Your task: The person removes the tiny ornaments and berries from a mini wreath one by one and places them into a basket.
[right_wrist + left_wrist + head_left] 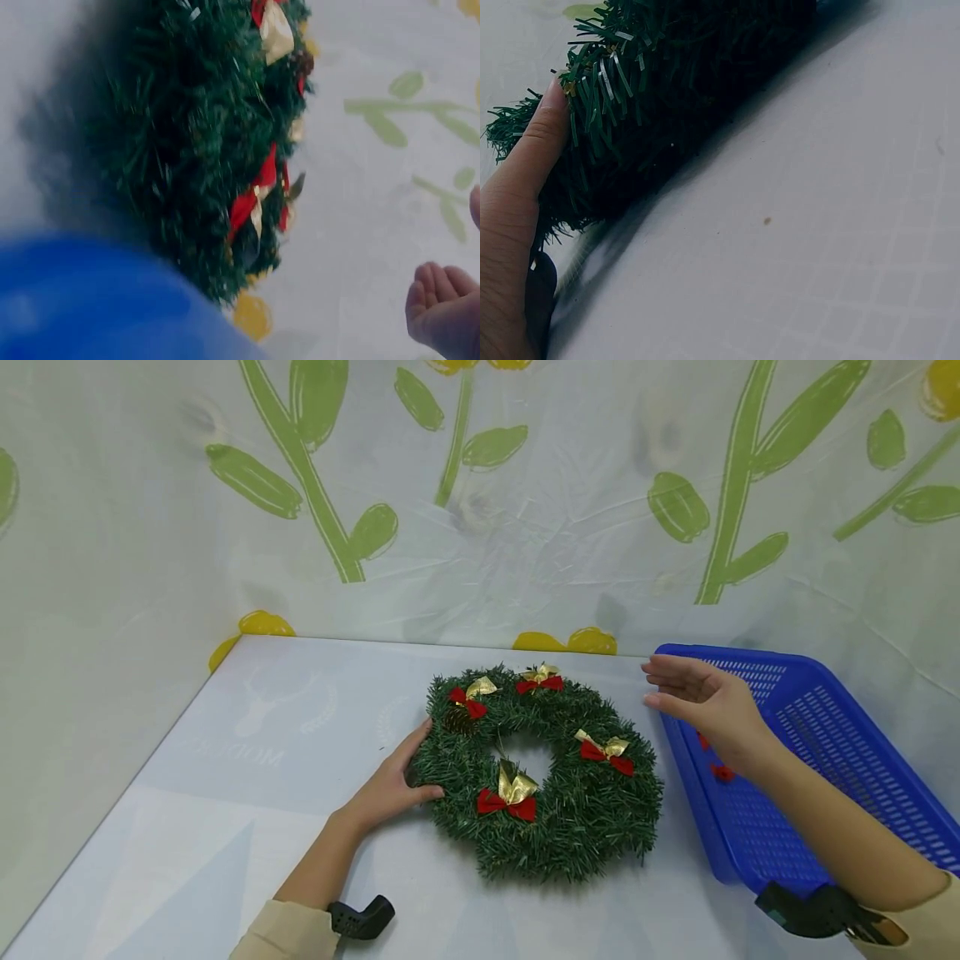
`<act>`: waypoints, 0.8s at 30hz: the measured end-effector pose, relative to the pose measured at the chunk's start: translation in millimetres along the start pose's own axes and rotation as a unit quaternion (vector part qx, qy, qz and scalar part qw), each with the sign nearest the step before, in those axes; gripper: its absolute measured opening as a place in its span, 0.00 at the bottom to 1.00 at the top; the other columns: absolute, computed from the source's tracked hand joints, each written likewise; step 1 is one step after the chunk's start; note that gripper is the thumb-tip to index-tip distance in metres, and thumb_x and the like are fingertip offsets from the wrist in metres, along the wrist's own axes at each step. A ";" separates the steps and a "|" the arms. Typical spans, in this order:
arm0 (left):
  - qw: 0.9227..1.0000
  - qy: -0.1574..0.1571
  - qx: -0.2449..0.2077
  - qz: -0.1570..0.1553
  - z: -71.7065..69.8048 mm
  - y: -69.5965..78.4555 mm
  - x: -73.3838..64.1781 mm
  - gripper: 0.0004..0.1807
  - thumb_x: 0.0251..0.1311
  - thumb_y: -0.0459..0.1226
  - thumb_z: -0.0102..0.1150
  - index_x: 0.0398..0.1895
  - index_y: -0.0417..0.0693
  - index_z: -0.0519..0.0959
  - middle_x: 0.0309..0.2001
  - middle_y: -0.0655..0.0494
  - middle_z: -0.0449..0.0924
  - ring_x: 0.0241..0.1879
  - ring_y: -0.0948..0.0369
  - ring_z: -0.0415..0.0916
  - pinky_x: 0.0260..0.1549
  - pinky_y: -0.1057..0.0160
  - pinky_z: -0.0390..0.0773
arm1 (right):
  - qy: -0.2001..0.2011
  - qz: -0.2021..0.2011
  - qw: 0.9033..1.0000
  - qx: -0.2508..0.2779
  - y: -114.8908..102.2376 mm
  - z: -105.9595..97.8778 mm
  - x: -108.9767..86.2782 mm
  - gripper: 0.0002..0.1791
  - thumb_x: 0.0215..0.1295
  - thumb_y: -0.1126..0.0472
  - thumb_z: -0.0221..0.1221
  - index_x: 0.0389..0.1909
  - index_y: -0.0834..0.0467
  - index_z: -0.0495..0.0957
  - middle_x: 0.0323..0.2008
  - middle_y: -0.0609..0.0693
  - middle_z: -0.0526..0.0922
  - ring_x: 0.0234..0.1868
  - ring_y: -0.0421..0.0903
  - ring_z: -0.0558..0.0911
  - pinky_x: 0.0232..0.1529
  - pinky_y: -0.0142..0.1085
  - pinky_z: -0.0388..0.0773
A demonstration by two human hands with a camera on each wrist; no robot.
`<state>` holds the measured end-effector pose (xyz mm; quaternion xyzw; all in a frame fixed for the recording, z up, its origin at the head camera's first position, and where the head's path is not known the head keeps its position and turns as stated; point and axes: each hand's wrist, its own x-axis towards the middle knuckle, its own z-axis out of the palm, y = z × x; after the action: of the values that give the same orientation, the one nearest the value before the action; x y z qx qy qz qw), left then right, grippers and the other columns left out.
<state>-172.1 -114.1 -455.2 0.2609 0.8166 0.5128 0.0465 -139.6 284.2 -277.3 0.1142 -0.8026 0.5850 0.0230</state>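
A green wreath (607, 814) lies on the white table, decked with several red and gold bows (508, 803) and a pine cone (459, 720) at its upper left. My left hand (386, 789) holds the wreath's left edge, thumb toward the front and fingertips tucked into the needles at the side. In the left wrist view the thumb (544, 139) lies against the needles. Over the left rim of a blue basket (825, 693), to the right of the wreath, my right hand (708, 706) is raised with fingers extended and nothing in them.
Small red pieces (722, 772) lie inside the basket, partly hidden by the right hand. Behind the table (247, 760) hangs a pale sheet (540, 527) printed with green stems and yellow flowers. Each wrist wears a black device (363, 917).
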 end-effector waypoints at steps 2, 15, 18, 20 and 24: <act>1.000 0.000 0.002 0.001 0.4 0.0 0.3 0.54 0.52 0.51 0.67 0.76 0.58 0.44 0.76 0.52 0.42 0.73 0.47 0.40 0.67 0.38 0.49 | 0.014 -0.005 1.000 0.020 -0.7 6.6 -4.6 0.24 0.61 0.70 0.61 0.58 0.53 0.74 0.48 0.36 0.81 0.49 0.31 0.78 0.46 0.20 0.75; 1.000 -0.003 0.001 0.003 0.7 2.4 -0.3 0.54 0.52 0.51 0.67 0.76 0.57 0.43 0.76 0.50 0.42 0.73 0.45 0.41 0.66 0.37 0.50 | 0.132 -0.078 0.988 0.002 2.2 61.0 -39.2 0.32 0.59 0.74 0.60 0.66 0.65 0.64 0.56 0.36 0.75 0.58 0.36 0.72 0.57 0.20 0.66; 1.000 -0.004 0.006 0.006 0.8 2.2 -0.7 0.54 0.53 0.51 0.67 0.76 0.55 0.43 0.75 0.48 0.42 0.73 0.44 0.41 0.66 0.37 0.50 | 0.157 -0.097 0.983 0.007 3.8 71.3 -42.6 0.34 0.57 0.77 0.60 0.66 0.66 0.63 0.58 0.38 0.74 0.59 0.38 0.71 0.58 0.21 0.66; 1.000 -0.003 0.010 0.003 0.4 2.4 -1.1 0.54 0.53 0.52 0.66 0.76 0.56 0.43 0.75 0.49 0.42 0.73 0.44 0.41 0.66 0.37 0.50 | 0.169 -0.116 0.978 0.027 5.3 77.9 -43.5 0.34 0.55 0.80 0.60 0.65 0.67 0.64 0.58 0.40 0.74 0.60 0.39 0.72 0.59 0.22 0.66; 1.000 0.002 0.015 0.004 -0.8 2.3 0.2 0.54 0.52 0.52 0.67 0.76 0.58 0.44 0.75 0.50 0.42 0.73 0.45 0.41 0.66 0.37 0.49 | 0.177 -0.159 0.969 0.066 7.2 89.5 -42.3 0.35 0.53 0.82 0.59 0.64 0.70 0.63 0.59 0.47 0.75 0.60 0.41 0.72 0.59 0.25 0.67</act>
<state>-171.7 -113.9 -452.7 0.2634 0.8233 0.5012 0.0388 -91.3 208.4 -319.4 0.1359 -0.7169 0.6364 0.2502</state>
